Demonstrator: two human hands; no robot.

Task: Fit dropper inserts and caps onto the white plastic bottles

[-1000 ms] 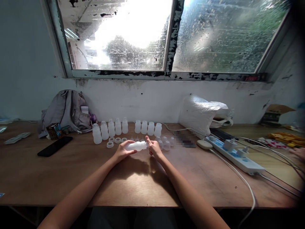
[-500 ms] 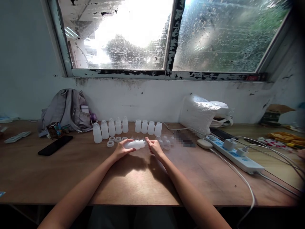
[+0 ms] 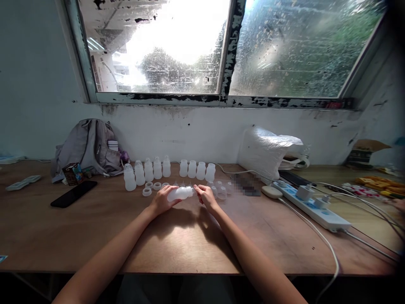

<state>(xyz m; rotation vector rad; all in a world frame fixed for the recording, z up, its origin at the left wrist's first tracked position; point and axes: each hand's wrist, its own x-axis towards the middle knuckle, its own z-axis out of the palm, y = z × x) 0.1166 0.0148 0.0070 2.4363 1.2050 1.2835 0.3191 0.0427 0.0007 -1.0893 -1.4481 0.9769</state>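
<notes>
A frosted white baby bottle [image 3: 180,194] lies sideways above the table, its neck pointing right. My left hand [image 3: 162,200] is wrapped round its base end. At the neck end, my right hand [image 3: 205,196] has its fingers pinched at the bottle's clear nipple, which they mostly hide. Behind my hands, several white collar rings [image 3: 147,191] and pointed clear nipples [image 3: 182,184] lie on the table. Several clear domed caps [image 3: 222,192] are just right of my right hand. Capped baby bottles [image 3: 157,168] stand in a row at the back left, and open bottles [image 3: 200,170] stand right of them.
A black phone [image 3: 74,194], a small box [image 3: 73,173] and a grey backpack [image 3: 91,145] are on the left. To the right lie a white power strip [image 3: 319,209] with cables, a round white puck [image 3: 271,191] and a silvery bag [image 3: 265,154]. Another person's hand [image 3: 399,204] shows at the right edge.
My left hand has turned slightly over the bottle, covering more of its base. The bottle has shifted a little right, and my right fingers have curled in more at the nipple.
</notes>
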